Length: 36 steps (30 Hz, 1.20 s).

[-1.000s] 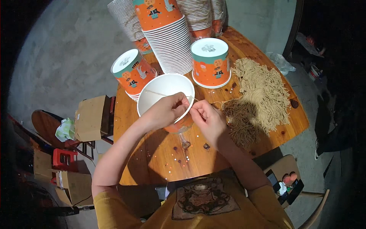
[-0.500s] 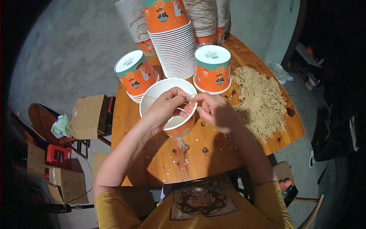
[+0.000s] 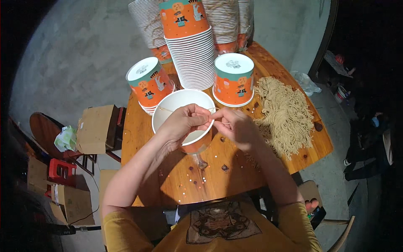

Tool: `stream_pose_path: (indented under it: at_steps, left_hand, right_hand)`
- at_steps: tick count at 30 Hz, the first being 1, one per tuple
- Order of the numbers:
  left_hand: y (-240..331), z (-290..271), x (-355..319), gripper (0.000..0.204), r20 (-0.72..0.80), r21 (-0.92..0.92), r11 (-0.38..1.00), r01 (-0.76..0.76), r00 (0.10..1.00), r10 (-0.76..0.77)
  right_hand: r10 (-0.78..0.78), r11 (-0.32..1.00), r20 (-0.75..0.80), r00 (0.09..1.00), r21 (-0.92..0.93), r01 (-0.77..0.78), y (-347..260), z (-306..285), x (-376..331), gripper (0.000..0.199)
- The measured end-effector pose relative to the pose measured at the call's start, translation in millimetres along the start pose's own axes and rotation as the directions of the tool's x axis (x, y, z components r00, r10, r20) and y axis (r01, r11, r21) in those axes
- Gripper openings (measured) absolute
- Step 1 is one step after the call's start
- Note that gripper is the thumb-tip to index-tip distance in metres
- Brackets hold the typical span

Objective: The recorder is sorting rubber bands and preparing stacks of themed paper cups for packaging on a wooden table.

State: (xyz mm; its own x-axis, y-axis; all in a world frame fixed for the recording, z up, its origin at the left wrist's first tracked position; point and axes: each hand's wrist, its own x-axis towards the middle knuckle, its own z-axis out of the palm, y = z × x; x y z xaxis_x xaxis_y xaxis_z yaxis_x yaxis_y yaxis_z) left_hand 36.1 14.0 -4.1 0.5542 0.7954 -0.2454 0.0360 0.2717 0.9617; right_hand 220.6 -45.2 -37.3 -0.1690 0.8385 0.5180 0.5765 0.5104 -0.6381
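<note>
A white-lined paper bucket with an orange outside stands mouth up before me on the wooden table. A thin tan cord runs across its inside from the left wall. At the bucket's right rim, my left hand pinches the cord with thumb and fingers. My right hand meets it there, its closed fingers also on the cord, a short piece of which shows between them. The fingers partly hide the right rim and the cord's end. Right of the bucket lies a big heap of tan cords.
Behind the bucket rises a tall stack of nested buckets. Upside-down buckets stand at left and right. More bagged stacks are farther back. Left of the table sit a cardboard box and a red stool.
My hands have drawn closer together at the bucket's right rim. The loose cord loop between the fingers has become smaller. The view has shifted slightly.
</note>
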Motion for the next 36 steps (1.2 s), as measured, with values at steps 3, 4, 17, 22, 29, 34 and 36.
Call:
stream_pose_path:
  at_steps: [3,4,17,22,29,34,36]
  left_hand:
    - [-1,-4,0,0.016,0.031,0.034,0.999,-0.016,0.999,0.015]
    - [1,-3,-1,0.015,0.027,0.058,0.998,-0.03,0.999,0.029]
    - [3,8,-3,0.014,0.075,0.144,0.985,-0.094,0.994,0.084]
    - [2,14,-9,0.015,0.057,0.094,0.994,-0.058,0.997,0.052]
    - [0,14,-2,0.014,0.082,0.144,0.987,-0.072,0.995,0.06]
    - [4,19,1,0.013,0.137,0.187,0.979,-0.079,0.989,0.054]
    - [3,23,1,0.014,0.149,0.191,0.979,-0.074,0.988,0.046]
  right_hand:
    - [-0.022,0.999,0.001,1.0,-0.036,0.022,2,2,0,0.022]
    - [-0.001,1.0,0.015,1.0,-0.005,0.001,3,-1,0,0.025]
    - [-0.295,0.889,0.134,0.946,-0.325,0.323,4,-43,2,0.011]
    - [-0.237,0.966,0.153,0.96,-0.064,0.249,-7,-51,16,0.01]
    - [-0.108,0.973,0.21,0.972,0.221,0.06,-11,-48,25,0.008]
    - [0.001,0.953,0.271,0.963,0.293,-0.083,-21,-47,33,0.017]
    - [0.001,0.948,0.281,0.96,0.305,-0.091,-20,-46,34,0.02]
